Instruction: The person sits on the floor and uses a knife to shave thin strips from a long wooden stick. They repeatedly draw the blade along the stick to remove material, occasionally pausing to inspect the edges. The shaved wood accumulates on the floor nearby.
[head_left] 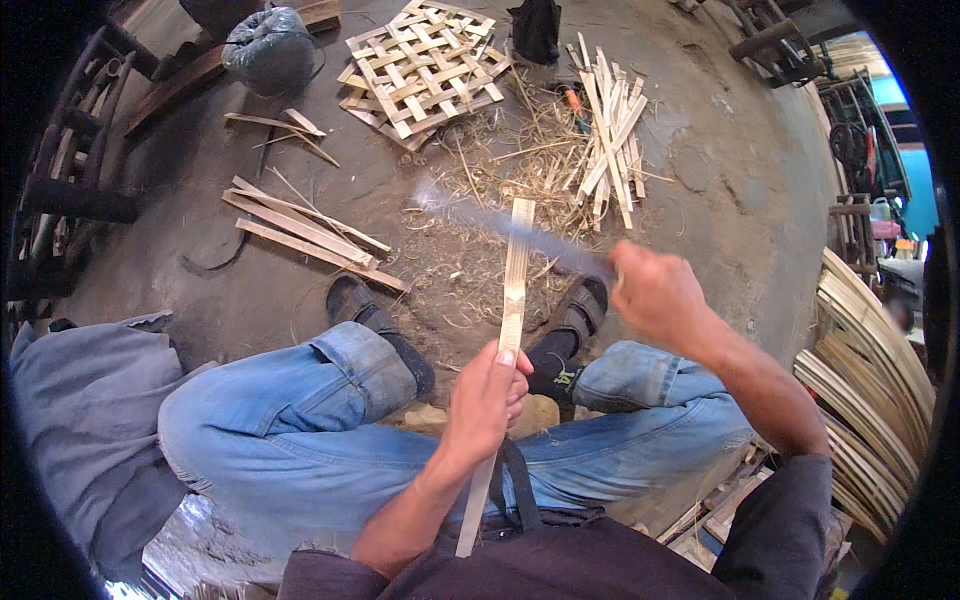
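My left hand (484,400) is closed around a long, flat bamboo strip (515,270), its thumb lying along the face. The strip runs from my lap out past my fingers, between my sandalled feet. In my right hand (660,298), a fist at the right, is a knife (565,250) whose long blade is smeared by motion. The blade points left and crosses the strip near its far end; whether they touch I cannot tell. The knife's handle is mostly hidden in my fist.
Beyond my feet lie curled shavings (465,180), a woven lattice panel (425,75) and a heap of cut strips (612,130) beside an orange-handled tool (574,100). More strips (305,235) rest at the left. A stuffed plastic bag (270,55) stands farther back; long bamboo slats (865,400) lie right.
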